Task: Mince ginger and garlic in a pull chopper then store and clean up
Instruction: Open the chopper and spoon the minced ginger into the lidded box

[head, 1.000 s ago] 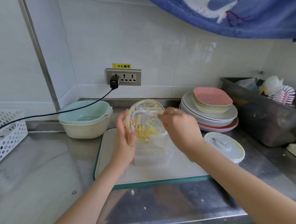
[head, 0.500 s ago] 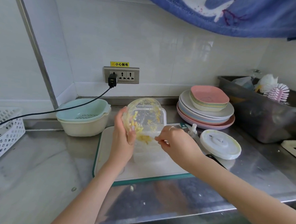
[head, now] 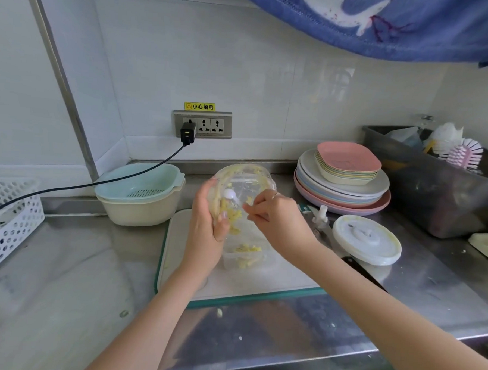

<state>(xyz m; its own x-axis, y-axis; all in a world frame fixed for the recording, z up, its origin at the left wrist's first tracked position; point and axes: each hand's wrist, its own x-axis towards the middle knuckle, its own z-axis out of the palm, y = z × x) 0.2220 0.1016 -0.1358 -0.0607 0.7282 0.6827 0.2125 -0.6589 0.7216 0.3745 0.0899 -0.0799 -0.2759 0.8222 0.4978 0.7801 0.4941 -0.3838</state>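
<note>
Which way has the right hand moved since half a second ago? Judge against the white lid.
Yes. The right hand has risen and shifted left, away from the white lid, toward the tilted chopper bowl.

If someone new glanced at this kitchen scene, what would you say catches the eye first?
The clear chopper bowl, smeared with yellow mince, is tipped over a small clear container on the cutting board; the left hand grips it while the right hand reaches in. To the right sit the white chopper lid and stacked pastel plates.

stacked plates (head: 341,190), colander (head: 140,192) — white basket (head: 7,223)
</note>
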